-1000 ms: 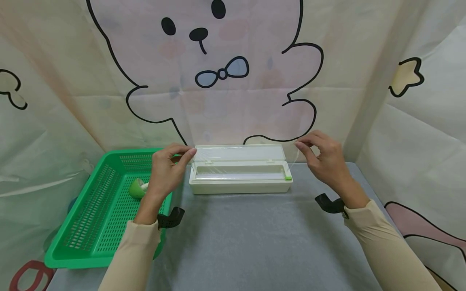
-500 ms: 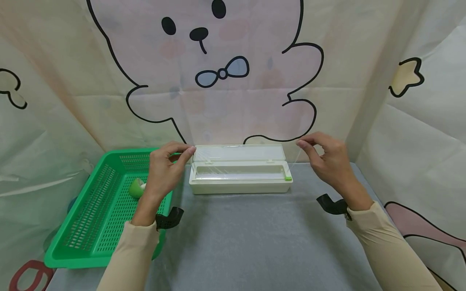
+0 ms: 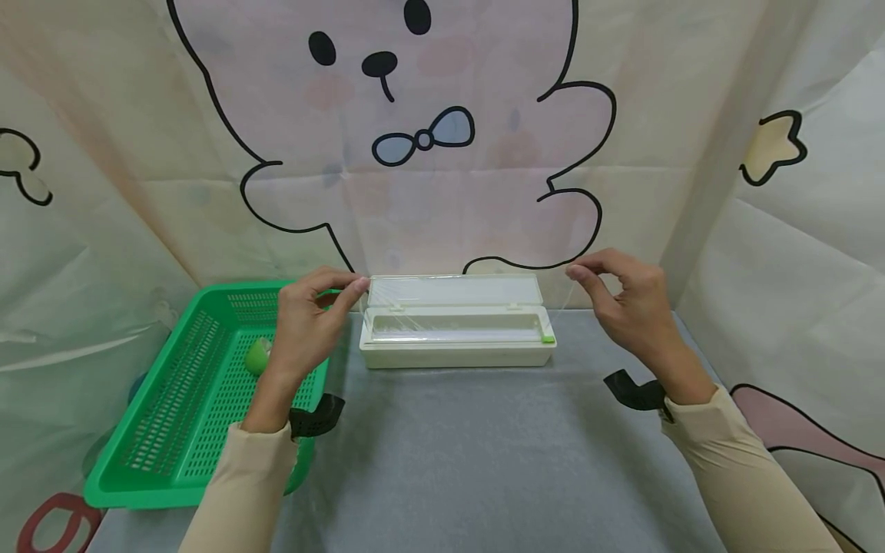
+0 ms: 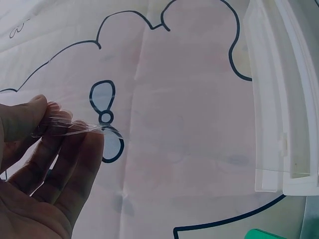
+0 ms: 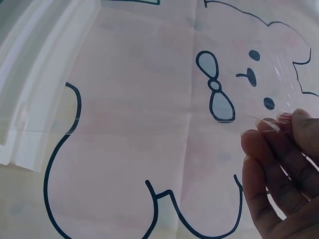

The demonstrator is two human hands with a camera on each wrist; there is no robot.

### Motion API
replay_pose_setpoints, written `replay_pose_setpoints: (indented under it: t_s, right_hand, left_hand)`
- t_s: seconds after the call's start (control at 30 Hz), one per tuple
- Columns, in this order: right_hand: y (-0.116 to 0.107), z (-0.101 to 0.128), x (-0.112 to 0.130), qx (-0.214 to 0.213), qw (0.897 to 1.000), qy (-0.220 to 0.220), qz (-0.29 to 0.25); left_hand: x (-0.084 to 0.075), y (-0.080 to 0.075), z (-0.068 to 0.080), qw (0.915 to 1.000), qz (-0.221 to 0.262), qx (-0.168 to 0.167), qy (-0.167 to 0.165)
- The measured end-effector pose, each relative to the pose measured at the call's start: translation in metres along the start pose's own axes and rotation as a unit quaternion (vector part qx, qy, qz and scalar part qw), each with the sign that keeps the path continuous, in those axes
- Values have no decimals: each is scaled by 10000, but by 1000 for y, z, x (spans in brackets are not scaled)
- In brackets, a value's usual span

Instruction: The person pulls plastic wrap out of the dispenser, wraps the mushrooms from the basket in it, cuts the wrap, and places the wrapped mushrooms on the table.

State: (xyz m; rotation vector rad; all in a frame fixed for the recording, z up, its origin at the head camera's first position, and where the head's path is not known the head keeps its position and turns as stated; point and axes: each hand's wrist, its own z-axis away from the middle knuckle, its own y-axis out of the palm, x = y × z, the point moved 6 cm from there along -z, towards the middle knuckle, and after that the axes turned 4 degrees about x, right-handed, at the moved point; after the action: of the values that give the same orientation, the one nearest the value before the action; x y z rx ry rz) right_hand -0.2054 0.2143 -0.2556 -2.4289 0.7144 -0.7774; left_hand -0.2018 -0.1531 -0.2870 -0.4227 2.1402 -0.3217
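A white cling film dispenser [image 3: 456,358] lies lengthwise at the back of the grey table, its lid [image 3: 456,291] raised and a small green piece [image 3: 548,339] at its right end. Clear cling film [image 3: 408,313] stretches up over it, faintly creased. My left hand [image 3: 311,322] pinches one corner of the film between thumb and fingers, just left of the lid. At the right, my right hand [image 3: 625,307] pinches the other corner. Both wrist views show the bunched film [image 4: 67,127] at the fingertips, raised in front of the printed backdrop.
A green perforated basket [image 3: 148,498] stands on the left, partly behind my left forearm. Inside it is a round green item [image 3: 258,356], partly hidden by the hand. Printed cloth [image 3: 484,207] closes off the back and both sides close behind the dispenser.
Both hands have drifted slightly apart, left hand leftward and right hand rightward, each keeping its pinch on the film. The dispenser stays in place. My left hand now covers more of the green item.
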Motion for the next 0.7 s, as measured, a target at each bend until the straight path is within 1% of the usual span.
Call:
replay_pose_setpoints:
  t_s: [0.17, 0.5, 0.7]
  right_hand:
    - [-1, -1, 2, 2, 10000, 31, -63]
    - [-2, -1, 3, -137, 9997, -52, -211]
    - [-6, -1, 7, -23, 9995, -161, -275]
  left_hand:
    - [-2, -2, 1, 9999, 98, 27, 30]
    - [-5, -4, 1, 9998, 154, 56, 93]
    - [-8, -6, 2, 9998, 143, 66, 149]
